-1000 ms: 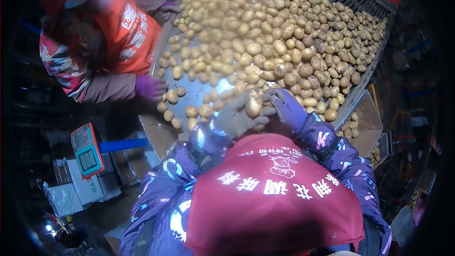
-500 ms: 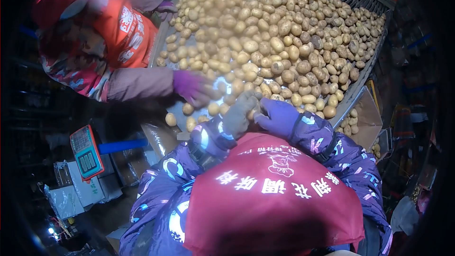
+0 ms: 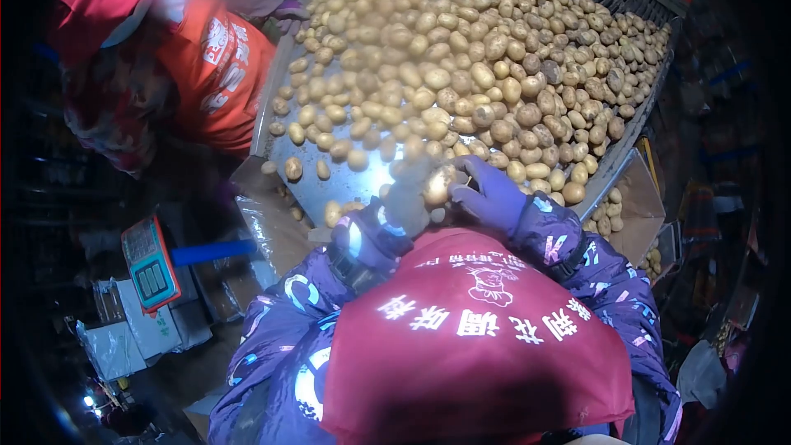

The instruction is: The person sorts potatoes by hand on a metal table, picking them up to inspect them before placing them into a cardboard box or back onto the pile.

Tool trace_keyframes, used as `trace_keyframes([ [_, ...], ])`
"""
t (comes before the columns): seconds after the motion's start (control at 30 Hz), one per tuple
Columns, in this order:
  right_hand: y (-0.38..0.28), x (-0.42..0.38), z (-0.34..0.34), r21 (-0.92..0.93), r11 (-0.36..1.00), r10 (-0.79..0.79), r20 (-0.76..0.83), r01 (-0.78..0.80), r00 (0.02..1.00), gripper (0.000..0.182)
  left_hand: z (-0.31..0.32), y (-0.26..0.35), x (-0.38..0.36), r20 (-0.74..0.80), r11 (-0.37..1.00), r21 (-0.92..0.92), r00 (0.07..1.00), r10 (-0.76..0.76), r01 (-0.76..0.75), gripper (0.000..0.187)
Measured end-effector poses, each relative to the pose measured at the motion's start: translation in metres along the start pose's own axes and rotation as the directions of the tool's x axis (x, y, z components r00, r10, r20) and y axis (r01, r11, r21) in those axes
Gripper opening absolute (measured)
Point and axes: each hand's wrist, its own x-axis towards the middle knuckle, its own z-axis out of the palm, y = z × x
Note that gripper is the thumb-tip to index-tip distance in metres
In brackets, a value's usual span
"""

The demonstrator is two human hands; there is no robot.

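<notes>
A large heap of pale potatoes (image 3: 461,58) covers a slanted metal sorting table (image 3: 329,185). My left hand (image 3: 408,198), in a grey glove, holds a potato (image 3: 437,185) at the near edge of the heap. My right hand (image 3: 493,194), in a purple glove, is curled beside that same potato and touches the potatoes at the table's lower end. Both my arms wear purple patterned sleeves, and a red apron with white characters (image 3: 470,338) hides what lies under them.
A co-worker in a red vest (image 3: 210,74) stands at the table's left side. A cardboard box with potatoes (image 3: 630,214) sits below the table's right edge. An orange weighing scale (image 3: 150,265) and white boxes (image 3: 132,330) stand at the lower left.
The co-worker's purple-gloved hand, which reached across the table's near end, has pulled back out of sight. My hands stay at the lower edge, the left still around a potato.
</notes>
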Motion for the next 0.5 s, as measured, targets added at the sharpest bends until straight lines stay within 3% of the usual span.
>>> trace_keyframes([
  [0.03, 0.04, 0.007, 0.01, -0.005, 1.0, -0.019, -0.024, 0.019, 1.0, 0.039, 0.0, -0.004, 0.001, 0.035, 0.991, 0.107, 0.997, 0.072, -0.075, 0.048],
  [0.1, 0.047, 0.008, 0.011, 0.009, 1.0, -0.019, 0.007, 0.019, 1.0, 0.041, -0.005, -0.021, 0.002, 0.077, 0.906, 0.319, 0.961, 0.267, -0.278, 0.048],
  [0.13, 0.019, 0.003, 0.004, 0.03, 1.0, 0.003, 0.064, -0.005, 0.998, 0.04, -0.008, -0.034, 0.002, 0.092, 0.819, 0.423, 0.918, 0.386, -0.387, 0.048],
  [0.2, -0.008, -0.001, 0.001, 0.104, 0.992, 0.063, 0.134, -0.077, 0.989, 0.039, -0.014, -0.041, 0.002, 0.062, 0.919, 0.342, 0.981, 0.185, -0.195, 0.039],
  [0.23, -0.013, -0.001, 0.002, 0.156, 0.98, 0.1, 0.151, -0.123, 0.984, 0.039, -0.021, -0.036, 0.002, 0.071, 0.98, 0.143, 0.986, -0.153, 0.141, 0.045],
  [0.27, -0.012, -0.001, 0.003, 0.157, 0.982, 0.086, 0.144, -0.108, 0.986, 0.039, -0.024, -0.029, 0.001, 0.21, 0.946, -0.08, 0.933, -0.292, 0.314, 0.045],
  [0.3, -0.012, -0.001, 0.004, 0.158, 0.983, 0.072, 0.137, -0.093, 0.988, 0.039, -0.025, -0.019, 0.001, 0.34, 0.824, -0.246, 0.841, -0.42, 0.511, 0.046],
  [0.33, -0.004, 0.0, 0.005, 0.103, 0.995, 0.005, 0.114, -0.016, 0.994, 0.039, -0.023, -0.006, 0.0, 0.509, 0.715, -0.422, 0.799, -0.322, 0.557, 0.038],
  [0.4, -0.006, 0.002, 0.002, 0.036, 0.999, 0.012, 0.107, -0.015, 0.994, 0.043, -0.022, -0.001, 0.001, 0.555, 0.631, -0.545, 0.802, -0.221, 0.552, 0.042],
  [0.47, -0.018, 0.0, -0.005, 0.014, 0.985, 0.167, 0.132, -0.17, 0.977, 0.051, -0.014, -0.009, 0.001, 0.365, 0.758, -0.485, 0.888, -0.278, 0.437, 0.042],
  [0.5, -0.006, 0.001, -0.007, 0.035, 0.995, 0.088, 0.118, -0.093, 0.989, 0.056, -0.01, -0.013, 0.002, 0.261, 0.813, -0.44, 0.921, -0.289, 0.38, 0.042],
])
